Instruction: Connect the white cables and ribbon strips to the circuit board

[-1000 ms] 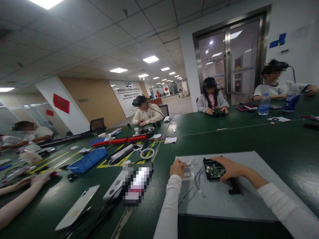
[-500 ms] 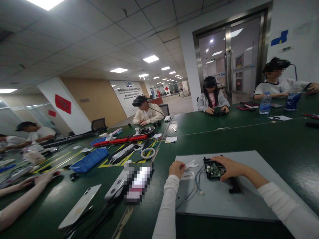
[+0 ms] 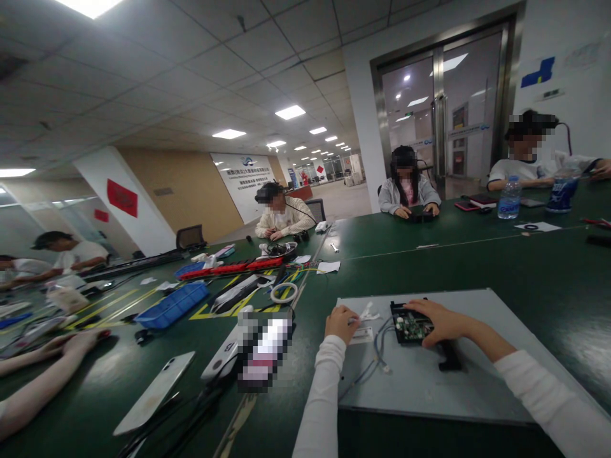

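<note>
A flat grey panel lies on the table in front of me. On it sits a green circuit board in a black plastic frame. My right hand is closed around the frame's right side, thumb at the near edge and fingers over the far edge. My left hand is at the panel's left edge, its fingers curled together. Just beyond those fingertips lies a crumpled white strip; what the fingers hold is hidden. Thin grey-blue cables run between the hands. A black bracket lies beside my right wrist.
Left of the panel are a phone with a blurred screen, a white power strip, a white phone and a blue tray. A tape roll lies farther back. A co-worker's arms reach in from the left.
My left hand has turned slightly and its fingers have curled in more, and the white strip beside them has shifted a little. My right hand and the circuit board have stayed in place.
</note>
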The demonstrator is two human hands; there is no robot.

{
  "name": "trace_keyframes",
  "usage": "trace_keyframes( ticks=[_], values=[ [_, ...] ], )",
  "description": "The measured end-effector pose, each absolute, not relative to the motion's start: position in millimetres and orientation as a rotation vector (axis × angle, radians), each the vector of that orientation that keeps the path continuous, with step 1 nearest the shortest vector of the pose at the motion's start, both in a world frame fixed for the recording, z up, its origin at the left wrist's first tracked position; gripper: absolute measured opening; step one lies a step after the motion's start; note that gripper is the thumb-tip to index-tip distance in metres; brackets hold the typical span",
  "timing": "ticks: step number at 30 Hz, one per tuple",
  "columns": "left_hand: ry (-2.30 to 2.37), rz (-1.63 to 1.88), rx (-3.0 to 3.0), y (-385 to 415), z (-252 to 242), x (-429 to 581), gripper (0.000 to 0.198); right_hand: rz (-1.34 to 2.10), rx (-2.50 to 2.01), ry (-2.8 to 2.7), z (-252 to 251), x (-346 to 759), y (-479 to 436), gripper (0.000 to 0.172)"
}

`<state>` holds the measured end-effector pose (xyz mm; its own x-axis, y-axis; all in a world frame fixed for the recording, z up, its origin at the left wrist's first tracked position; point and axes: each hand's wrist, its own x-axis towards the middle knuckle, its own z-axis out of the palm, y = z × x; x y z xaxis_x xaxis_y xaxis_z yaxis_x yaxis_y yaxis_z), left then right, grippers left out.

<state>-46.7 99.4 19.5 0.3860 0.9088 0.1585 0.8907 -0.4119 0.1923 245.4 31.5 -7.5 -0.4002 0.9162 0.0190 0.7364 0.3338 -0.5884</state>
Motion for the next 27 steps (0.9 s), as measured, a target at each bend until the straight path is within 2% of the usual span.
trace_keyframes(
  ticks=[17,19,24,27],
  values=[
    [1.572,0.246,2.798,84,35,-35,0.013,0.697,-1.481,-2.272,-7,246,30,0.096],
    [1.582,0.241,2.767,82,37,-34,0.013,0.655,-1.484,-2.262,-1,245,30,0.087],
    [1.593,0.238,2.76,80,38,-33,0.014,0.361,-1.448,-2.154,24,213,39,0.041],
    [1.586,0.228,2.798,81,36,-34,0.016,0.229,-1.419,-2.289,35,175,52,0.033]
  ],
)
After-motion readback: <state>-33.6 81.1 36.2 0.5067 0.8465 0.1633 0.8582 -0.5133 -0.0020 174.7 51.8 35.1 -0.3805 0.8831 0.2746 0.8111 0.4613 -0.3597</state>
